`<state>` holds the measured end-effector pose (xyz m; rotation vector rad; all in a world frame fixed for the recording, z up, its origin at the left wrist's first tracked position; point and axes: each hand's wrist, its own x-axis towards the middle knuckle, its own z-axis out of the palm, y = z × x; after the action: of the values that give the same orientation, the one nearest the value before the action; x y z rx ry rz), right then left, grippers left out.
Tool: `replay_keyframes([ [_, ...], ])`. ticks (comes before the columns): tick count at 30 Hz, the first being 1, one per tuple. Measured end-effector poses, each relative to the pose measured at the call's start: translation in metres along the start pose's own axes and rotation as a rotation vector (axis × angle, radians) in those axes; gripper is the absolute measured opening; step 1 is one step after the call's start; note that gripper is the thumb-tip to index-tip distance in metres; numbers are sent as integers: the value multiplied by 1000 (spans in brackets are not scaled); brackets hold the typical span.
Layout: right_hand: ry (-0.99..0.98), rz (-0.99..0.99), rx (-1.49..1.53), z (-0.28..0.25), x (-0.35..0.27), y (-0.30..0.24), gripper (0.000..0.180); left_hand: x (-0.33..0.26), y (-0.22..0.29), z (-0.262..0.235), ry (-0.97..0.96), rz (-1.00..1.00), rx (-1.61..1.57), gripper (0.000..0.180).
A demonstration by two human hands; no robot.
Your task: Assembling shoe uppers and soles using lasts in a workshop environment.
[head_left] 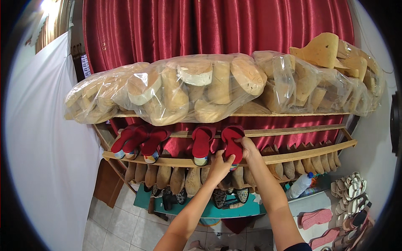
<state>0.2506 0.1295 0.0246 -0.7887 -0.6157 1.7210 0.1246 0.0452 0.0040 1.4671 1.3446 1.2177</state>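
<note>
Slipper [232, 148]: red, patterned heel, rightmost of its row on the slatted rack [301, 154]; your hands hide parts of its edge and heel.
Left hand [220, 168]: narrow, your thumb at the slipper's heel end; most fingers are out of sight, so you cannot tell how firmly they close.
Right hand [250, 149]: holding the slipper by its right edge, thumb on top, the other fingers largely hidden from you.
Other slippers [202, 144]: one just left of your left hand, three farther along, overlapping.
Wooden lasts [193, 182]: in a row below the slippers, partly covered by your forearms [274, 194].
Plastic bags [197, 90]: on the shelf [293, 113] above; glare and folds blur their contents.
Teal table [188, 210]: bears dark patterned shoes [220, 198], partly hidden.
Lower edge: cuts off your forearms and dark sleeve [298, 247].
</note>
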Motion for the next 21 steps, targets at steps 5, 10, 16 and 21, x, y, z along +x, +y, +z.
replay_keyframes([
  [5, -18, 113, -3, -8, 18, 3, 31, -8, 22, -3, -29, -106, 53, 59],
  [10, -25, 157, 50, 14, 19, 11, 27, 5, 1, -17, 16, -53, 199, 58],
  [16, -10, 130, 40, 7, 25, 12, 28, -12, 19, -21, 54, 35, 343, 50],
  [21, -20, 34, -8, 1, 8, 13, 31, -41, 30, -18, 84, 252, 615, 63],
])
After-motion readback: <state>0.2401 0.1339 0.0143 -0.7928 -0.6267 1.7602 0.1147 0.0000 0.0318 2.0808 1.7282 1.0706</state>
